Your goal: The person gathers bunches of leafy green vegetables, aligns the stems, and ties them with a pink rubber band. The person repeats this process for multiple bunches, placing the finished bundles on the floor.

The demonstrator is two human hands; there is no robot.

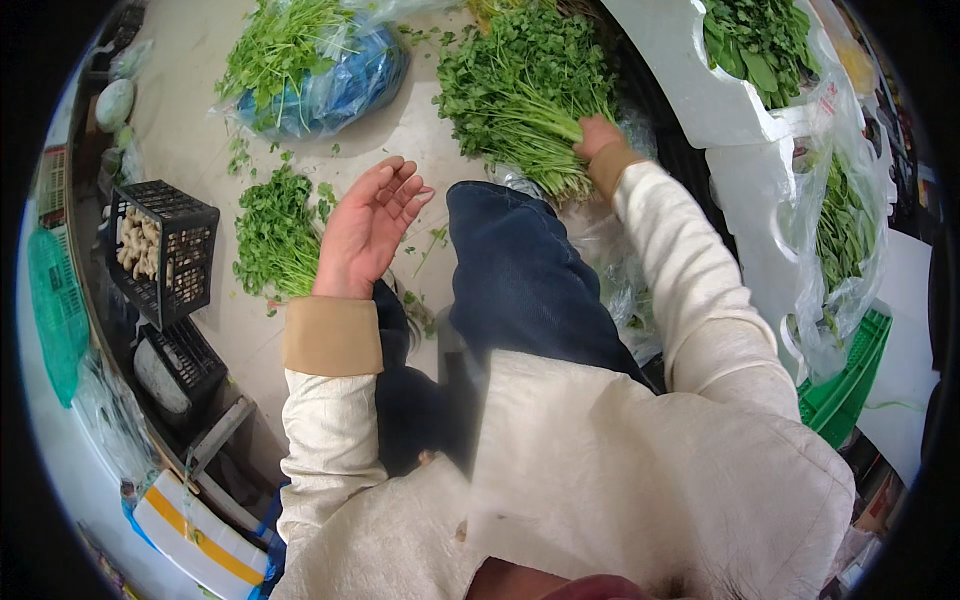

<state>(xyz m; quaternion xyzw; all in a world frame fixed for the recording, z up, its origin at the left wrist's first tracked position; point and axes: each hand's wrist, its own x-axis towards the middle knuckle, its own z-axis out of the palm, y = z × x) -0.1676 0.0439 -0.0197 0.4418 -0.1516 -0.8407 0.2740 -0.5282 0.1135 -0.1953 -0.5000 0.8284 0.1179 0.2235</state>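
Observation:
My right hand [600,140] grips green stems at the right side of a large pile of leafy herbs, likely coriander [525,82], whose roots point toward me. My left hand [371,225] is raised palm up with fingers loosely curled, holding nothing. Just left of it, a smaller bunch of the same leafy herb [276,232] lies on the floor. Farther off, pale-stemmed greens [289,45] rest on a blue bundle in clear plastic [337,86]. Loose leaves and stems are scattered on the tiles between these piles.
A black plastic crate of ginger [206,259] stands at left, near a wooden-edged shelf. White foam boxes [739,180] with leafy greens and clear plastic line the right side, with a green plastic crate [851,382] below them. My knee [510,247] rises between both hands.

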